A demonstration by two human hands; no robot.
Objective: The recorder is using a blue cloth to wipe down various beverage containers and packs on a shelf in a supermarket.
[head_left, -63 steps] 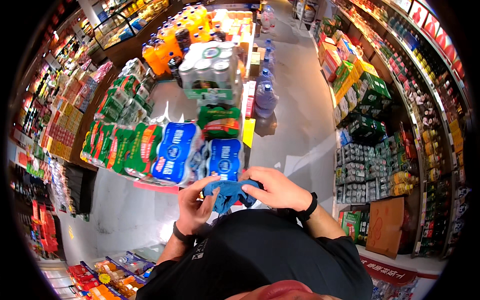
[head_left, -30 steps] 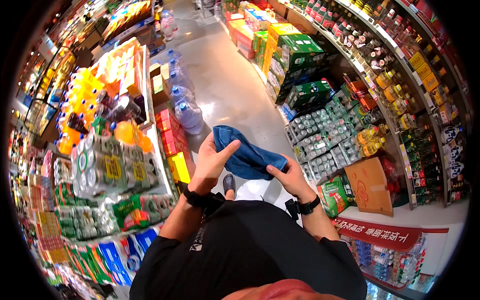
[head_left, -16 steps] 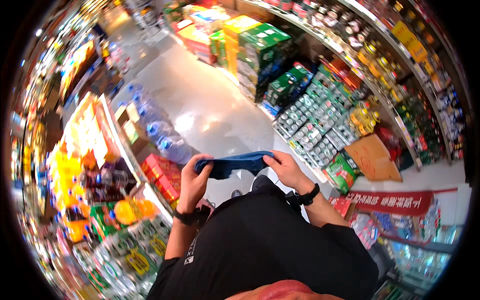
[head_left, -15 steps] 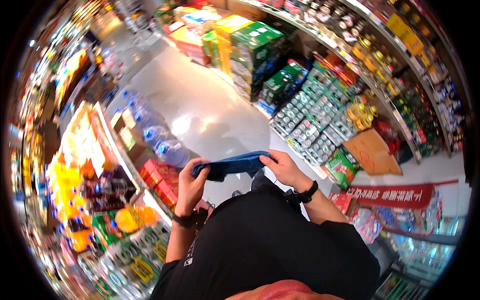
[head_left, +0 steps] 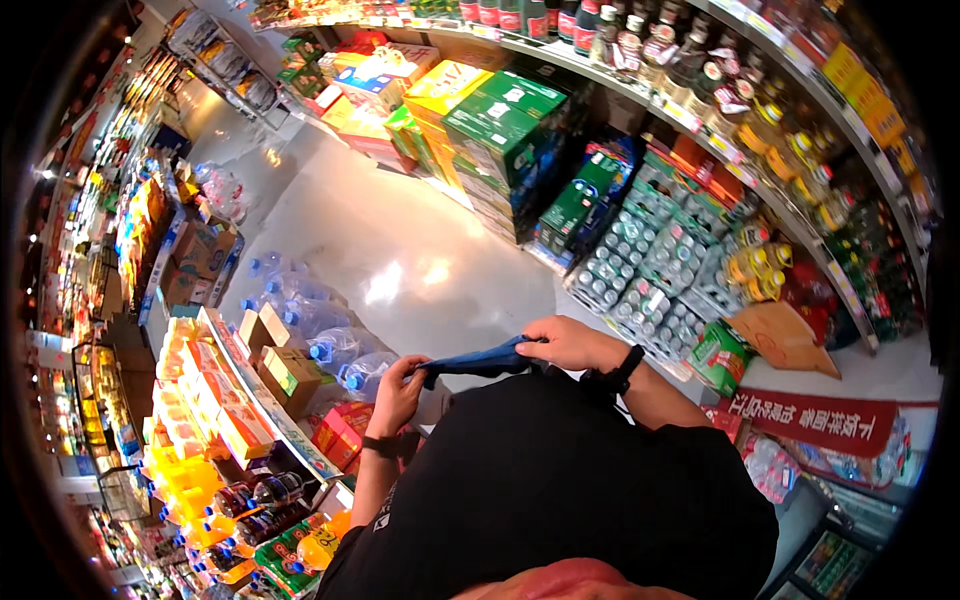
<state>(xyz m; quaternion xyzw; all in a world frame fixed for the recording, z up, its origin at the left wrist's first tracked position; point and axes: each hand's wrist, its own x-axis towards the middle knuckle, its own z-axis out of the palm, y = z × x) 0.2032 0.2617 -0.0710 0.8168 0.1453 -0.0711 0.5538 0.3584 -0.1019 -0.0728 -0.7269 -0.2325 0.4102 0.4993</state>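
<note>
A dark blue cloth (head_left: 480, 362) is stretched between my two hands, in front of my chest over the aisle. My left hand (head_left: 398, 395) pinches its left end between thumb and fingers. The other end is gripped by my right hand (head_left: 570, 345), with the thumb lying on top. The cloth looks folded or bunched lengthwise, and part of its lower side is hidden behind my black shirt. Each wrist wears a black band.
Large clear water bottles (head_left: 335, 345) stand on the floor left of the cloth, beside a display of orange drinks (head_left: 190, 490). On the right are trays of cans (head_left: 640, 270), green cartons (head_left: 505, 110) and shelves of bottles (head_left: 690, 70). A grey floor (head_left: 400, 230) lies ahead.
The cloth has dropped slightly and sits closer to my shirt, narrower than before. My left hand has moved down and my right hand now shows more of its back. The view has shifted.
</note>
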